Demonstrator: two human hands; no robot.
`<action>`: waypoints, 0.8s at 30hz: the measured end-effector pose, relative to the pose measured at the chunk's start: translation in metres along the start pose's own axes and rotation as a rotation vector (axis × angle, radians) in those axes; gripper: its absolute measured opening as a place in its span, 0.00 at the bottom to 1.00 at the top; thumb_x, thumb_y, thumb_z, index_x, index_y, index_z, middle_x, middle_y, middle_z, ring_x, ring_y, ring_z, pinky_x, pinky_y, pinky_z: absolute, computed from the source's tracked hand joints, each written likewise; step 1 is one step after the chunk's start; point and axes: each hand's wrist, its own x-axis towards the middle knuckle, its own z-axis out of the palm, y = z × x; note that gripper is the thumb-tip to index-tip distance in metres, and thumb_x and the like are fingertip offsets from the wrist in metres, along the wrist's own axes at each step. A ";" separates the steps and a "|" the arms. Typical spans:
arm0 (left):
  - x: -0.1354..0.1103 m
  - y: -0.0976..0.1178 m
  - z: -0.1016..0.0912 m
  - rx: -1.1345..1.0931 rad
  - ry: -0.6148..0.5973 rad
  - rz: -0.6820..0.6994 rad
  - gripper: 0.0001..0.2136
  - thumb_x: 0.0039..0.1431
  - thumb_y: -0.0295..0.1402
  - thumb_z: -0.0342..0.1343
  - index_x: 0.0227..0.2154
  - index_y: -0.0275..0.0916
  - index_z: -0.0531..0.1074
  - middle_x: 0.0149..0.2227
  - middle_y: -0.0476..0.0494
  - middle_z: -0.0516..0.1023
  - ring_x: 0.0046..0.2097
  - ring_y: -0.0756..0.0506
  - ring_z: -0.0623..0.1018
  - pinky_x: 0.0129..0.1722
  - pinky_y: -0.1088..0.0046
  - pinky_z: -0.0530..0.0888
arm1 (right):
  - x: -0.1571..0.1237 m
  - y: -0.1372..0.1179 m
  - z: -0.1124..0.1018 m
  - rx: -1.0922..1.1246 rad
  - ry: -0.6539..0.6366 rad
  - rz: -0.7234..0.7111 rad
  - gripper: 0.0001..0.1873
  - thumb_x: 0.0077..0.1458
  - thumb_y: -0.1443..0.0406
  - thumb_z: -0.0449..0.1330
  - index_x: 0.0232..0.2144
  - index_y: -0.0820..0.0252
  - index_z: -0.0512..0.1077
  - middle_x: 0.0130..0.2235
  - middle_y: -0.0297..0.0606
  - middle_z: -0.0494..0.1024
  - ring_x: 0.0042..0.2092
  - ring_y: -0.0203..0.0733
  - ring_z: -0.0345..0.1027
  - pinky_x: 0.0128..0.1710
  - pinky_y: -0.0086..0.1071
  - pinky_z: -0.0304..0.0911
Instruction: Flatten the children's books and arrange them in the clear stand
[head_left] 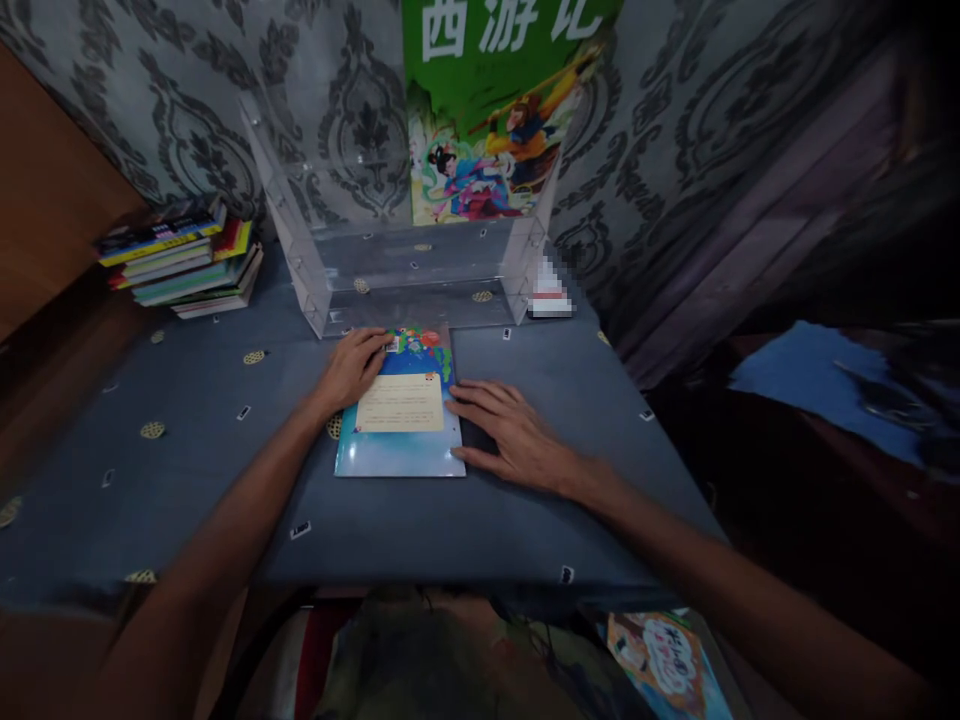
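A thin blue book (405,452) lies flat on the table, with a cream text panel and a coloured picture near its far end. My left hand (356,368) rests on its upper left edge, fingers stretched over the cover. At the book's right edge is my right hand (510,430), its fingers spread and the tips touching the side. Neither hand grips the book. Just beyond it stands a clear plastic rack (412,290) with several tiers.
The table (225,480) has a dark blue patterned cloth. A stack of books (184,260) stands at the back left. A green poster (480,110) hangs on the wall behind the rack. A white, blurred-out object (550,292) sits right of the rack. Another book (664,660) lies below the front edge.
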 end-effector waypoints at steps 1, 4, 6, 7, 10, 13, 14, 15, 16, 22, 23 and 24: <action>0.000 0.000 0.000 -0.002 0.002 -0.001 0.18 0.70 0.34 0.45 0.54 0.37 0.75 0.57 0.36 0.76 0.57 0.40 0.74 0.63 0.53 0.67 | 0.006 0.003 -0.001 0.003 -0.006 0.008 0.32 0.65 0.46 0.54 0.64 0.56 0.67 0.65 0.48 0.69 0.67 0.58 0.59 0.62 0.57 0.58; -0.001 -0.001 0.001 -0.001 0.013 0.005 0.18 0.70 0.33 0.45 0.54 0.36 0.75 0.56 0.36 0.76 0.57 0.40 0.74 0.63 0.52 0.67 | 0.031 0.016 -0.003 -0.010 -0.014 0.057 0.32 0.66 0.46 0.52 0.63 0.56 0.68 0.66 0.48 0.69 0.67 0.57 0.58 0.63 0.56 0.57; -0.002 -0.001 0.002 0.000 0.021 0.008 0.18 0.70 0.33 0.45 0.54 0.37 0.75 0.56 0.36 0.77 0.57 0.40 0.74 0.63 0.52 0.67 | 0.051 0.027 -0.002 -0.038 -0.009 0.103 0.31 0.68 0.48 0.51 0.64 0.58 0.67 0.66 0.49 0.67 0.67 0.57 0.59 0.63 0.55 0.57; -0.002 0.000 0.002 0.001 0.023 0.011 0.18 0.70 0.33 0.45 0.54 0.37 0.75 0.56 0.36 0.77 0.57 0.40 0.74 0.62 0.53 0.68 | 0.060 0.032 -0.001 -0.053 -0.006 0.126 0.31 0.68 0.48 0.51 0.64 0.59 0.67 0.67 0.49 0.66 0.67 0.56 0.59 0.64 0.55 0.56; -0.002 0.000 0.001 0.014 0.012 0.024 0.18 0.70 0.33 0.45 0.55 0.37 0.74 0.56 0.36 0.76 0.57 0.40 0.74 0.61 0.54 0.69 | 0.079 0.045 0.003 -0.085 0.006 0.194 0.31 0.68 0.50 0.51 0.65 0.59 0.65 0.68 0.48 0.65 0.67 0.56 0.59 0.65 0.54 0.55; -0.004 0.000 -0.005 0.054 -0.019 0.033 0.19 0.71 0.34 0.43 0.56 0.36 0.73 0.57 0.35 0.76 0.58 0.39 0.74 0.62 0.54 0.69 | 0.083 0.050 0.005 -0.098 0.010 0.234 0.31 0.68 0.49 0.50 0.65 0.57 0.65 0.69 0.47 0.64 0.67 0.56 0.58 0.64 0.55 0.56; -0.005 0.000 -0.009 0.073 -0.040 0.027 0.19 0.71 0.35 0.43 0.57 0.37 0.73 0.58 0.34 0.75 0.58 0.39 0.74 0.62 0.54 0.69 | 0.083 0.051 0.006 -0.101 0.009 0.240 0.31 0.68 0.48 0.50 0.65 0.56 0.65 0.69 0.46 0.64 0.67 0.56 0.58 0.64 0.55 0.56; -0.008 0.000 -0.013 0.095 -0.070 0.014 0.20 0.71 0.36 0.43 0.58 0.37 0.72 0.59 0.34 0.74 0.59 0.38 0.73 0.62 0.54 0.69 | 0.083 0.050 0.006 -0.101 0.008 0.242 0.31 0.68 0.48 0.50 0.66 0.56 0.65 0.69 0.46 0.64 0.67 0.56 0.58 0.64 0.55 0.56; -0.011 0.002 -0.019 0.118 -0.109 -0.006 0.20 0.71 0.37 0.42 0.59 0.37 0.71 0.60 0.34 0.73 0.60 0.38 0.73 0.62 0.53 0.69 | 0.082 0.050 0.005 -0.100 0.009 0.244 0.31 0.68 0.48 0.50 0.66 0.56 0.65 0.69 0.46 0.64 0.68 0.56 0.58 0.64 0.55 0.56; -0.051 0.032 -0.055 0.162 -0.493 -0.017 0.34 0.66 0.55 0.50 0.69 0.42 0.58 0.72 0.32 0.56 0.71 0.30 0.57 0.67 0.45 0.59 | 0.082 0.049 0.004 -0.101 0.021 0.234 0.30 0.68 0.48 0.50 0.65 0.55 0.66 0.69 0.45 0.64 0.67 0.55 0.59 0.64 0.53 0.56; -0.058 0.039 -0.058 0.154 -0.545 0.006 0.38 0.63 0.58 0.52 0.70 0.45 0.55 0.73 0.33 0.53 0.73 0.29 0.54 0.67 0.44 0.58 | 0.082 0.050 0.004 -0.103 0.021 0.229 0.30 0.68 0.48 0.50 0.65 0.55 0.65 0.69 0.46 0.64 0.67 0.56 0.59 0.64 0.54 0.56; -0.064 0.046 -0.061 0.147 -0.583 0.023 0.40 0.61 0.60 0.53 0.71 0.47 0.53 0.74 0.34 0.51 0.73 0.28 0.51 0.67 0.43 0.57 | 0.082 0.050 0.005 -0.104 0.020 0.226 0.31 0.68 0.48 0.51 0.65 0.56 0.65 0.69 0.46 0.64 0.67 0.56 0.59 0.64 0.54 0.56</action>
